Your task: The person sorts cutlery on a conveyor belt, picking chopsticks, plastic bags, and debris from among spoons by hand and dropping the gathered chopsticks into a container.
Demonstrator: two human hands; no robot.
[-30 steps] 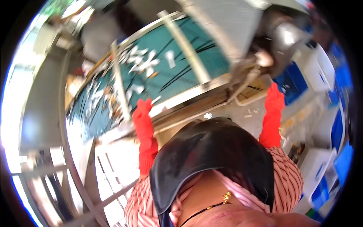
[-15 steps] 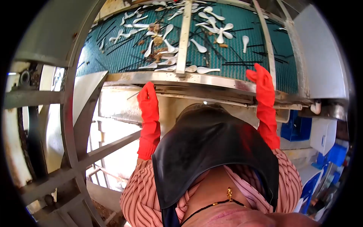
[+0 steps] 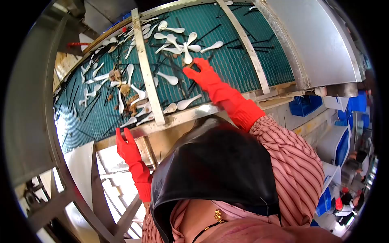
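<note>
My right hand [image 3: 200, 73], in a red rubber glove, reaches over the green ribbed belt [image 3: 227, 65]. Its thumb and fingers are apart, just below a white soup spoon [image 3: 187, 56] in a small cluster of spoons. A brown scrap lies partly hidden by the fingertips. My left hand [image 3: 127, 143], gloved the same way, is at the belt's front metal edge with fingers apart and nothing visible in them. Close to it lies another white spoon [image 3: 129, 121]. Several black chopsticks [image 3: 208, 33] and brown food scraps [image 3: 115, 75] are scattered among the spoons.
Metal crossbars [image 3: 146, 67] span the belt, and a steel housing [image 3: 312, 40] stands at its right end. Blue bins [image 3: 304, 105] are at the right. A metal frame [image 3: 67, 170] rises on my left. Other people are in the far lower right.
My right hand has moved forward and left over the belt to the spoon cluster. My left hand's fingers have spread at the belt's edge. The view has turned, tilting the belt.
</note>
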